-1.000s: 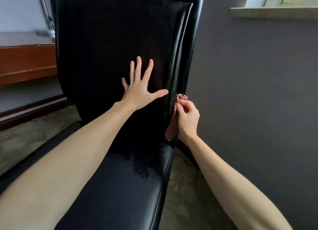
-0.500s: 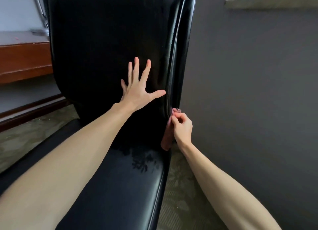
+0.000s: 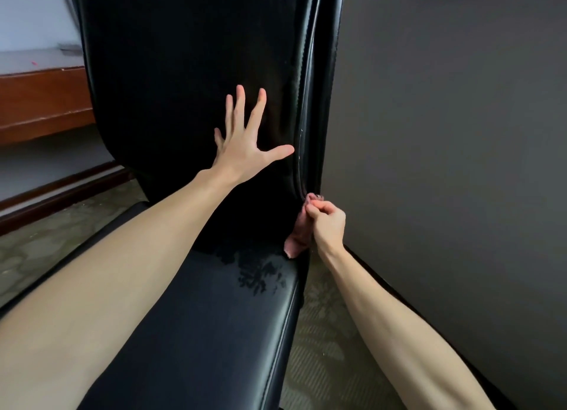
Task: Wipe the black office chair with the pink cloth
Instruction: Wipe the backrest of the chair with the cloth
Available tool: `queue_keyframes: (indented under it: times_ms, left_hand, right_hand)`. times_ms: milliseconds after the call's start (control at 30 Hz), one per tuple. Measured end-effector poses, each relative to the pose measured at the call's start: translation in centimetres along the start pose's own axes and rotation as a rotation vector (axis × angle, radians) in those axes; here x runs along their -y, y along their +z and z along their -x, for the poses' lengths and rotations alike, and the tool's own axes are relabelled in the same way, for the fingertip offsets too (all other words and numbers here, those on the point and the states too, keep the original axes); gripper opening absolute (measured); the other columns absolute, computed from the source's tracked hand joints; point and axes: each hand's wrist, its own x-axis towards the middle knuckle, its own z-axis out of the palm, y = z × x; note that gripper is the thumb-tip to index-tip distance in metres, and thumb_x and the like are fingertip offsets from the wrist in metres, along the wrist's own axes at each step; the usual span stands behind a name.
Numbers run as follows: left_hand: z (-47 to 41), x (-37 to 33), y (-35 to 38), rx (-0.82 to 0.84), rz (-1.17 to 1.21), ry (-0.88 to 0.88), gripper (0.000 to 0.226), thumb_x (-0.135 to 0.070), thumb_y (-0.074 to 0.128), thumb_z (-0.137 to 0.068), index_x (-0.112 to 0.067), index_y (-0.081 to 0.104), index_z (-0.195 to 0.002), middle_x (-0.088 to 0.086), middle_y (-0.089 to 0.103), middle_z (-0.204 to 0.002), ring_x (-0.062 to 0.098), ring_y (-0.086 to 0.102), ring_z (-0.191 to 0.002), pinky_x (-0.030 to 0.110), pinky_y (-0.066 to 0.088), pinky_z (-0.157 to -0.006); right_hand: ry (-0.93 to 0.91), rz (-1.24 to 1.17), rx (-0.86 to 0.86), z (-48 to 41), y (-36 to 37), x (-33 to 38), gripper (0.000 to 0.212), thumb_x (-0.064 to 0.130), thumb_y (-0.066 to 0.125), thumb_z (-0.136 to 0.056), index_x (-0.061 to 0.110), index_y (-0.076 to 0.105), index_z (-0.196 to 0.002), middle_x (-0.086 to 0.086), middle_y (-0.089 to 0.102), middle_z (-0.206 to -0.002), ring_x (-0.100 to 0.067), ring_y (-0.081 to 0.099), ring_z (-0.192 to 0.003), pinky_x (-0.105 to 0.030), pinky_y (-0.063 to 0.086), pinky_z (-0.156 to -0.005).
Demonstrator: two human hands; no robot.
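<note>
The black office chair [image 3: 184, 72] fills the middle of the view, its tall backrest upright and its glossy seat running toward me. My left hand [image 3: 245, 145] lies flat on the lower backrest with fingers spread straight. My right hand [image 3: 326, 222] grips the pink cloth [image 3: 296, 241] against the lower right edge of the backrest, just above the seat. Most of the cloth is bunched in my fingers, and a pink end hangs below them.
A dark grey wall [image 3: 445, 164] stands close on the right of the chair. A brown wooden desk edge [image 3: 43, 102] and a baseboard are at the left. Patterned carpet [image 3: 319, 348] shows on both sides of the seat.
My right hand has slid the cloth down the backrest's right edge toward the seat. My left hand stays pressed flat on the backrest.
</note>
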Motion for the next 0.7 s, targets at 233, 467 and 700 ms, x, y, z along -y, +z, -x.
queue_keyframes:
  times_ms: [233, 467, 700]
  left_hand:
    - [-0.1, 0.2, 0.2, -0.014, -0.017, 0.015, 0.109, -0.069, 0.062, -0.081, -0.037, -0.010, -0.156, 0.002, -0.027, -0.162, 0.024, -0.026, -0.149, 0.071, 0.000, -0.111]
    - [-0.2, 0.0, 0.2, -0.001, -0.018, 0.007, 0.109, -0.069, 0.062, -0.081, -0.037, -0.011, -0.155, 0.001, -0.028, -0.162, 0.022, -0.027, -0.148, 0.071, -0.001, -0.112]
    - [-0.2, 0.0, 0.0, -0.004, -0.040, -0.001, 0.110, -0.070, 0.062, -0.081, -0.038, -0.012, -0.155, 0.001, -0.028, -0.162, 0.022, -0.027, -0.148, 0.070, 0.000, -0.112]
  right_hand:
    - [-0.327, -0.087, 0.049, -2.1, 1.6, 7.5, 0.009, 0.006, 0.067, -0.087, 0.002, 0.074, -0.091, 0.000, 0.075, -0.101, -0.009, 0.066, -0.108, -0.028, 0.045, -0.105]
    - [-0.108, 0.111, 0.088, -1.1, -0.5, 2.5, 0.012, 0.004, 0.069, -0.085, 0.013, 0.076, -0.087, 0.005, 0.075, -0.098, -0.004, 0.066, -0.103, -0.036, 0.045, -0.107]
    - [-0.325, -0.106, 0.060, -2.6, 2.2, 8.3, 0.008, 0.006, 0.067, -0.087, 0.006, 0.075, -0.087, 0.000, 0.075, -0.102, -0.006, 0.065, -0.110, -0.026, 0.043, -0.106]
